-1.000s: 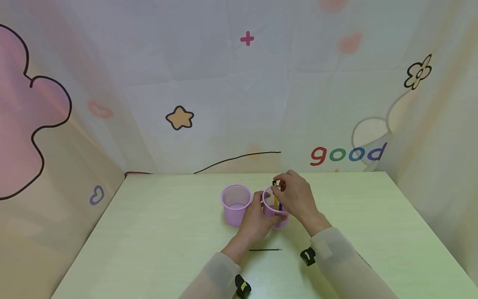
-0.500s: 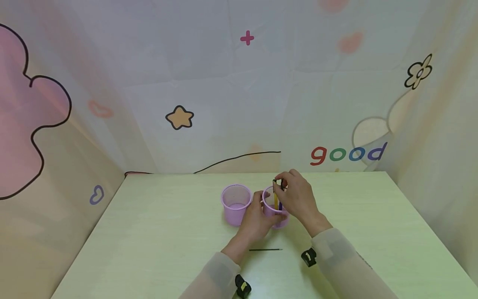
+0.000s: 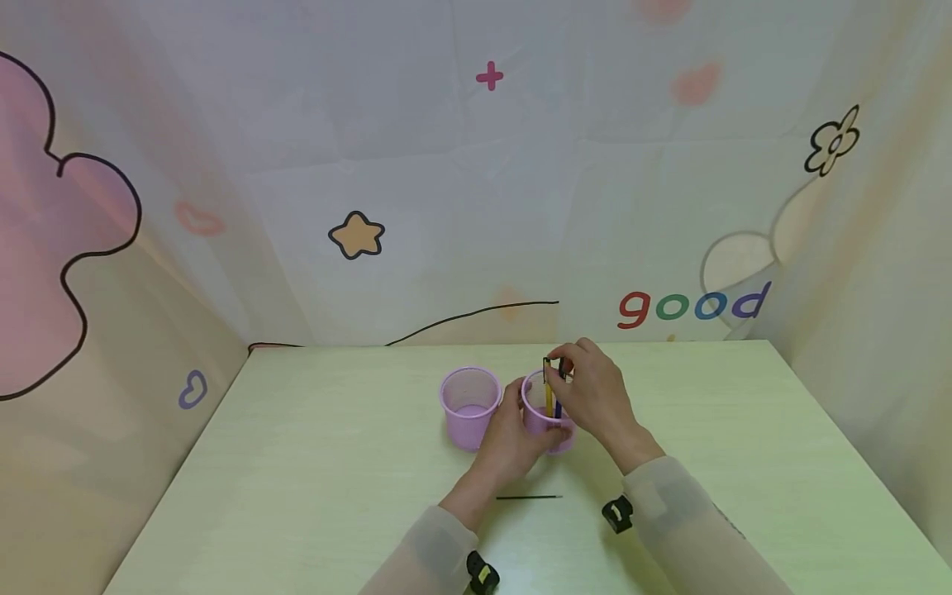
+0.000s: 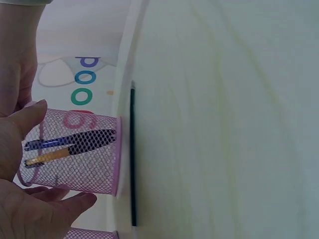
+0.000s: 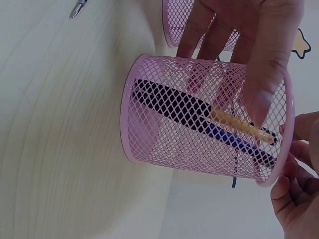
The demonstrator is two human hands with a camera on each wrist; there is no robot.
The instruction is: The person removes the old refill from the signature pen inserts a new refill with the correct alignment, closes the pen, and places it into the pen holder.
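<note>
A pink mesh pen cup [image 3: 534, 420] stands on the table with my left hand [image 3: 509, 442] gripping it round its side. Inside it lean a yellow pen [image 3: 549, 398] and a blue pen [image 3: 559, 406], both with dark lower parts seen through the mesh [image 5: 172, 154]. My right hand [image 3: 598, 392] is bent over the cup's mouth, thumb and fingertips right by the tops of the two pens. I cannot tell whether they pinch one. On the table nearer to me lies a slim dark pen [image 4: 133, 159] with a silver tip.
A second pink mesh cup [image 3: 464, 430] stands just left of the gripped one, its floor visible. The pale green table [image 3: 320, 463] ends at a printed curtain [image 3: 416, 165] with a star and the word "good".
The right fingers have shifted slightly at the pen tops, so the blue pen's upper end now shows beside the yellow one. My left hand and both cups stay in place.
</note>
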